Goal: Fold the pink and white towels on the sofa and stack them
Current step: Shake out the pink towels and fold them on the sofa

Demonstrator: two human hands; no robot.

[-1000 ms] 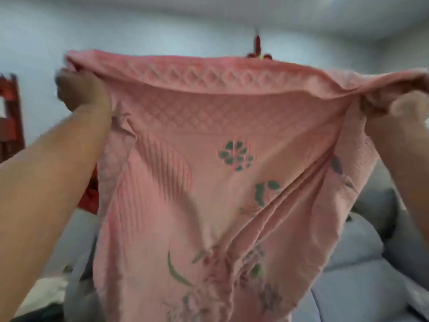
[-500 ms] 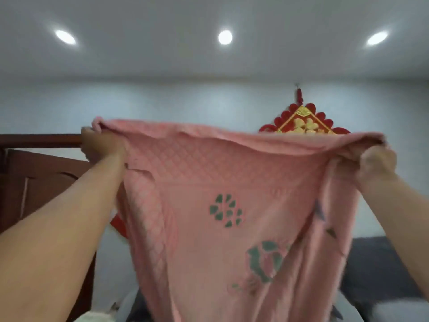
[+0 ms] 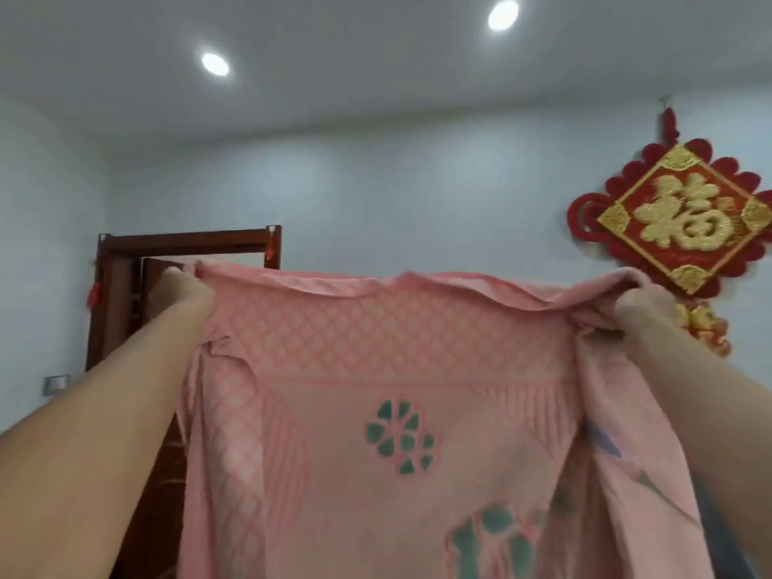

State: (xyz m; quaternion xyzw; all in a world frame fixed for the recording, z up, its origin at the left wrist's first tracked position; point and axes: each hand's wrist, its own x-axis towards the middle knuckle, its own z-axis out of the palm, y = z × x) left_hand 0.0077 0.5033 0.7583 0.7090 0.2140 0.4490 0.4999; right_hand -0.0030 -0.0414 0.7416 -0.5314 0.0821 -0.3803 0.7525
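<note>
A pink towel (image 3: 376, 411) with a diamond weave and green flower prints hangs spread in the air in front of me. My left hand (image 3: 179, 292) grips its top left corner, fingers curled round the hem. At the top right corner my right hand (image 3: 645, 309) grips the bunched hem. The towel's top edge sags a little between the two hands, and its lower part runs out of the bottom of the view. The sofa and the white towel are out of sight.
A dark wooden door frame (image 3: 188, 244) stands behind the left hand. On the wall at the right hangs a red and gold knot ornament (image 3: 685, 219). Two ceiling lights (image 3: 215, 63) shine above.
The view has tilted upward, so the sofa has dropped out of sight and the ceiling fills the top. Both hands have kept their grip and held the towel spread wide.
</note>
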